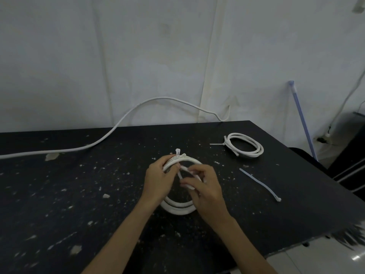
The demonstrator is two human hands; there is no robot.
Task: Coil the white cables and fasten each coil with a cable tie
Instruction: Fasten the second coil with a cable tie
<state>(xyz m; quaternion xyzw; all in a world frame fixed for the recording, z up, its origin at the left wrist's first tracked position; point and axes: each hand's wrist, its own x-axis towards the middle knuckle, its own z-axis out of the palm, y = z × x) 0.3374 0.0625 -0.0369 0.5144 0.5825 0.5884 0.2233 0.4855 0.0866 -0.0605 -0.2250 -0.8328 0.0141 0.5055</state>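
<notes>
- Our left grip (158, 180) is curled round the top of a round white cable coil (177, 210) that rests mid-surface.
- Our right grip (207, 192) pinches the thin tail of a white plastic cable tie (180, 174) looped over that coil.
- A second coil (260, 148), already tied, lies at the far right, and a spare tie (260, 184) lies straight nearby.
- One loose cable (118, 127) snakes across the black, speckled surface (79, 194) and up along a white wall (138, 56).

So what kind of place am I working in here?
Probably a bare workshop or utility room: a scuffed, speckled black table against a stained white wall, a loose white cable trailing across it, a blue pole leaning by the wall.
</notes>
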